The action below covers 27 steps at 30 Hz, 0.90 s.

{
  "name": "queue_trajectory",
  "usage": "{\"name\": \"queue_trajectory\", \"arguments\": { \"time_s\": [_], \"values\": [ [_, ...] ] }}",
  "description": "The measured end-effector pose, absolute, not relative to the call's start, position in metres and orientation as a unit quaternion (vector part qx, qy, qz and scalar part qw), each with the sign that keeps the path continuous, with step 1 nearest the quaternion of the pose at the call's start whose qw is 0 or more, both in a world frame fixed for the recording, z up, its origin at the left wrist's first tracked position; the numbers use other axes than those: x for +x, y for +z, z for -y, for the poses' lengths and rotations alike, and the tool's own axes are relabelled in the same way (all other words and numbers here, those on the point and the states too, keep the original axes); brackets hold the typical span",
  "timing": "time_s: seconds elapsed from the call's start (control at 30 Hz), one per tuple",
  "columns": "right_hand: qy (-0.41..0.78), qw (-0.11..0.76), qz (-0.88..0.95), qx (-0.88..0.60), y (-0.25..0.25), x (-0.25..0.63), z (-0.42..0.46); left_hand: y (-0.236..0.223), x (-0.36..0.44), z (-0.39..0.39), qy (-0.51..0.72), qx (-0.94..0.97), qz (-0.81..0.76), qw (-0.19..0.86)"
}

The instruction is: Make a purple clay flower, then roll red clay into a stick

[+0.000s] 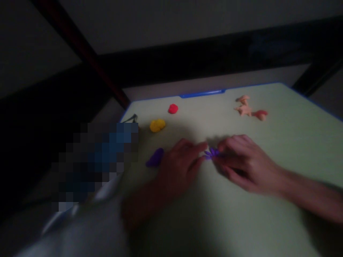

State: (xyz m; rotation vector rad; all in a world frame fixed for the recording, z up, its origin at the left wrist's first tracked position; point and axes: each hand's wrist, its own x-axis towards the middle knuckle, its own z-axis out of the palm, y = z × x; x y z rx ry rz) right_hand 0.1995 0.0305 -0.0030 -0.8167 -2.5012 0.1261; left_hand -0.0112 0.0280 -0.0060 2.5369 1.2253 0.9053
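- From my remote seat I am finding no readable text, label, brand, number or sign anywhere on the worktop [289, 142] or around it.
- Along the worktop's far edge, I am making out no lettering on the blue strip [203, 94].
- Beyond the worktop's left edge, a pixelated patch [99, 160] is covering part of my view, so I am not able to tell whether any writing stands there.
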Motion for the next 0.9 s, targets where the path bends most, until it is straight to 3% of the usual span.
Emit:
{"name": "queue_trajectory", "arguments": {
  "time_s": [0.23, 0.6, 0.9],
  "values": [
    [0.054, 0.249, 0.918, -0.305, -0.002, 0.199, -0.03, -0.006, -0.011, -0.022, 0.187, 0.914, -0.361, -0.003],
    [0.06, 0.247, 0.917, -0.307, -0.003, 0.199, -0.031, 0.0, -0.007, -0.021, 0.114, 0.915, -0.386, 0.02],
    [0.065, 0.246, 0.917, -0.306, -0.004, 0.201, -0.031, -0.005, -0.02, -0.024, 0.311, 0.867, -0.379, 0.09]
  ]
}}
